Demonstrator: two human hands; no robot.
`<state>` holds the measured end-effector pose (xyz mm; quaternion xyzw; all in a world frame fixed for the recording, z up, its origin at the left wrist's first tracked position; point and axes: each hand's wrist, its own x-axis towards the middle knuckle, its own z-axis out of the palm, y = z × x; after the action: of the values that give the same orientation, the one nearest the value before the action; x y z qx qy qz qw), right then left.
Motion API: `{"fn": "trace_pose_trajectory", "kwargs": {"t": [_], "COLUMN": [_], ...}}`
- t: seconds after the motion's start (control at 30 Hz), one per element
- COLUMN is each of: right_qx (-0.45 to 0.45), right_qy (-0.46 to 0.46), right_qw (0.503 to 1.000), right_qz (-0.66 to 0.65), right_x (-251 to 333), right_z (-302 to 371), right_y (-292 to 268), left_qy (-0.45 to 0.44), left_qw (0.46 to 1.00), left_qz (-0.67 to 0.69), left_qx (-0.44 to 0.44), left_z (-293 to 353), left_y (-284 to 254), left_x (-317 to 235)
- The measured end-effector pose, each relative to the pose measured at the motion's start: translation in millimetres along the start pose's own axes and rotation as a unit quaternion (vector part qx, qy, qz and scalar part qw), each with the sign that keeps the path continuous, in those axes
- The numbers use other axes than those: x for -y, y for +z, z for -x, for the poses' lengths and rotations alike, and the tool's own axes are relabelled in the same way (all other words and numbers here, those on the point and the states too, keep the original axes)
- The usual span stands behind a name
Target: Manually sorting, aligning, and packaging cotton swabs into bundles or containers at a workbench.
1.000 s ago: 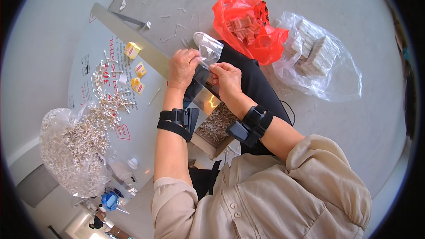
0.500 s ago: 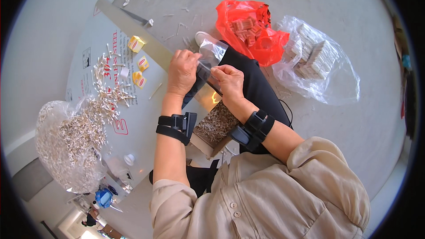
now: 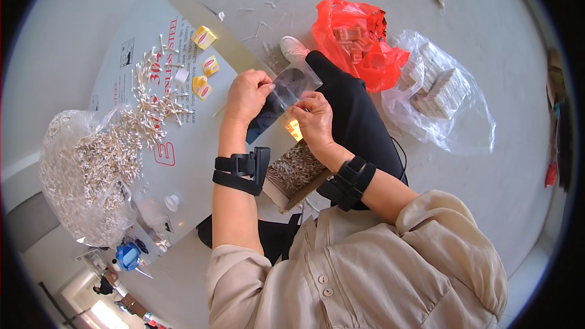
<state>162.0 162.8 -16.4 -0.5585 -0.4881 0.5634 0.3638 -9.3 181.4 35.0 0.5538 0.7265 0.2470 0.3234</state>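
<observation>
Head view: here we are, a clear, flat piece of plastic film [image 3: 301,79] stretched between both hands, above the black trouser leg [image 3: 342,100].
Film's long axis: slanting, far end pointing away from the body and rightward, roughly toward the thin red plastic bag [image 3: 387,61] on the floor.
Left hand [image 3: 247,95]: thumb and fingertips pinched narrow on the film's left edge.
Right hand [image 3: 314,122]: fingers pinched too, gripping the near right part.
Brown cardboard box [image 3: 277,195]: nearer the body, full of small pale sticks [image 3: 295,167].
</observation>
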Motion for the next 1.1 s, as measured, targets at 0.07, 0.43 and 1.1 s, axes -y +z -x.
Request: {"fn": "trace_pose_trajectory", "kwargs": {"t": [0.07, 0.43, 1.1], "right_qx": [0.002, 0.038, 0.163], "right_qy": [-0.019, -0.019, -0.232], "right_qw": [0.999, 0.981, 0.953], "right_qz": [0.044, 0.191, 0.110], "right_x": [4, 13, 31], "right_z": [1, -2, 28], "right_y": [1, 4, -19], "left_qy": [0.012, -0.021, -0.100], "left_qw": [0.997, 0.984, 0.920], "left_qz": [-0.066, -0.175, -0.050], "left_qx": [-0.042, -0.022, -0.374], "left_z": [4, 2, 96], "left_y": [4, 0, -35], "left_x": [-3, -17, 90]}}
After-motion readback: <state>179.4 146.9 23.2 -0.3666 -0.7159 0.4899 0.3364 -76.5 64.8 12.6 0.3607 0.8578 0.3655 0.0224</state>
